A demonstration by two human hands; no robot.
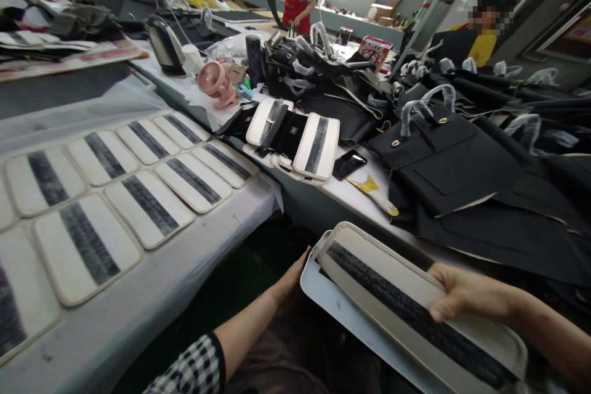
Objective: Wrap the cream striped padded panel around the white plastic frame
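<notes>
Cream padded panel (397, 305) with a dark grey fuzzy stripe down its length, that's what I've got in hand, low at five o'clock in my view. It is tilted and lies on a white backing sheet (332, 301) of the same outline.

Right hand (466, 298) sits toward the three o'clock end, thumb on top, fingers wrapped over the far edge: clamped on the cream padded panel. Left hand (295, 277) comes in at nine o'clock, fingers straight and together, tips touching the end of the stack. They run behind the edge, so I cannot tell whether it grips or only steadies.

My read: this is the holding-and-lining-up step, panel over sheet. Any next move, I judge, calls for the two layers to be kept edge to edge, since the sheet peeks out at seven o'clock.

At ten o'clock, well apart, rows of matching striped panels (138, 197) lie on the grey table (221, 228). At twelve o'clock there's a stack of the same panels (318, 148), with a black phone (348, 163) just beside it. Black leather bag parts (443, 160) lie at two o'clock.
</notes>
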